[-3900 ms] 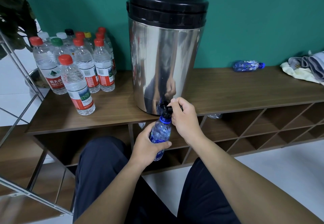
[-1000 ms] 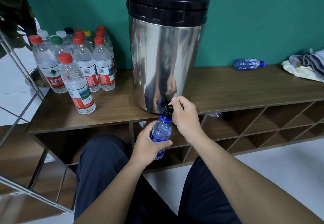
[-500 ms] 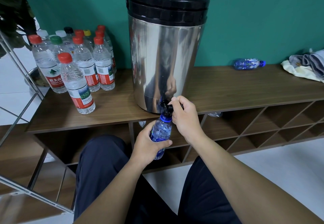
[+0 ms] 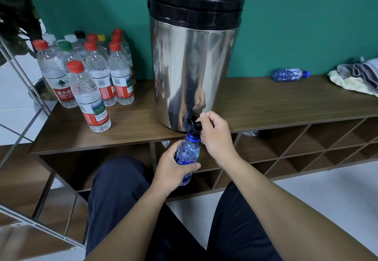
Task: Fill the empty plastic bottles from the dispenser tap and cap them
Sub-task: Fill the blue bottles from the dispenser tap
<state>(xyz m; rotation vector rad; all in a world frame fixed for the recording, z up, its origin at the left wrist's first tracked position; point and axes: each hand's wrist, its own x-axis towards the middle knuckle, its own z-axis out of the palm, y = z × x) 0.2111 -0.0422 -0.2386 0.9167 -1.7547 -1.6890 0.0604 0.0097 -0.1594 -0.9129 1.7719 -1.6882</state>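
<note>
Filling: my left hand (image 4: 173, 168) grips the blue bottle (image 4: 187, 154), neck right under the tap (image 4: 193, 123).
Tap grip: my right hand (image 4: 216, 136) pinches the lever, just above the bottle.
Dispenser (image 4: 194, 60): on the bench (image 4: 276, 105) behind both hands.
Next: I judge release the lever once full, then cap.
Beyond: capped bottles (image 4: 90, 95) far left.

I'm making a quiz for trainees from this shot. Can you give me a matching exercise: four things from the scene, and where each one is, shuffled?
Things:
1. blue bottle
2. lying blue bottle
3. red-capped bottle
4. folded cloths

Places:
A. far right of the shelf top
B. under the tap, in the left hand
C. on its side, right of the dispenser
D. upright, left of the dispenser

Pairs: 1-B, 2-C, 3-D, 4-A
</note>
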